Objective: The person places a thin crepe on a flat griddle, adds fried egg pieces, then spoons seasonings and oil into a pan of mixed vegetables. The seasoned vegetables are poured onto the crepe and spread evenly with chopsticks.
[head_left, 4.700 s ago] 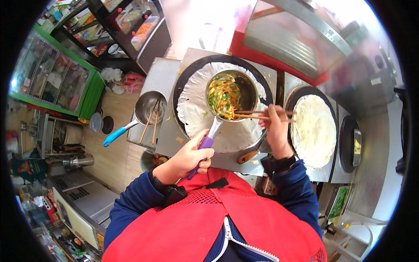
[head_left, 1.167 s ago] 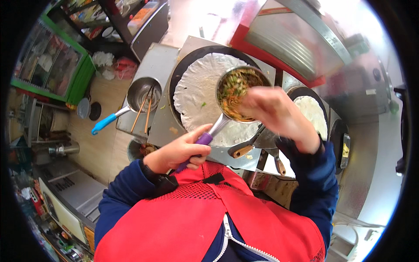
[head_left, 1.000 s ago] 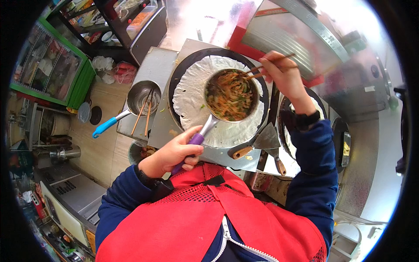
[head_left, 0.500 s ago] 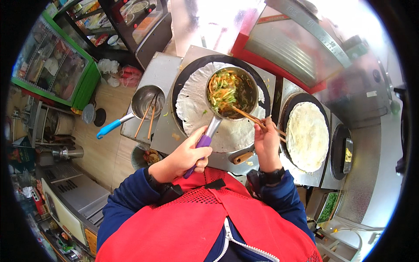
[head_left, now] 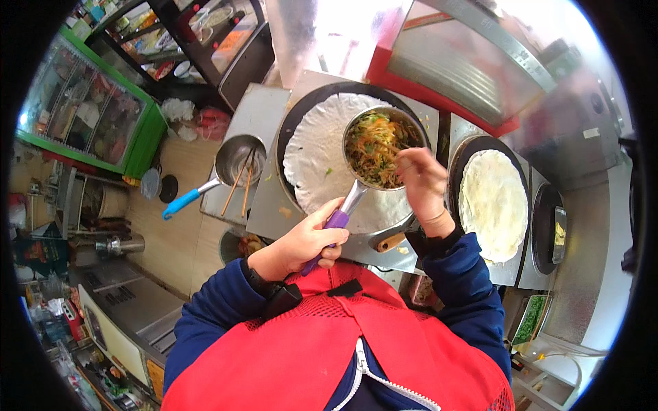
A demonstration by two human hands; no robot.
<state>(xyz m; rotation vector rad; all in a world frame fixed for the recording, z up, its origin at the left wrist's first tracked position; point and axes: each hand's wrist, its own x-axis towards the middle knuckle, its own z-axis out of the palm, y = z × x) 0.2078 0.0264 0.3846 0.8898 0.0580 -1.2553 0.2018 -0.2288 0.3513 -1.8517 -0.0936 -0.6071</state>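
My left hand (head_left: 305,241) is closed round the purple handle of a metal saucepan (head_left: 351,196). The pan hangs over a large pale pancake (head_left: 312,147) lying on a round black griddle (head_left: 288,137). Inside the pan is a mix of shredded orange and green vegetables (head_left: 373,151). My right hand (head_left: 423,183) is curled at the pan's right rim, holding chopsticks that reach into the vegetables; the hand and food mostly hide them. Below the pan, a wooden-handled tool (head_left: 391,242) lies at the griddle's near edge.
Left of the griddle stands a second metal pan (head_left: 229,161) with a blue handle and chopsticks (head_left: 238,181) in it. Another pancake (head_left: 493,205) lies on a griddle to the right, with a third dark griddle (head_left: 546,222) beyond. A red-framed clear guard (head_left: 439,103) rises behind.
My right hand has moved up and inward to the pan's rim, its chopsticks now mostly hidden. The vegetables have shifted and spread in the pan. My head view has moved slightly.
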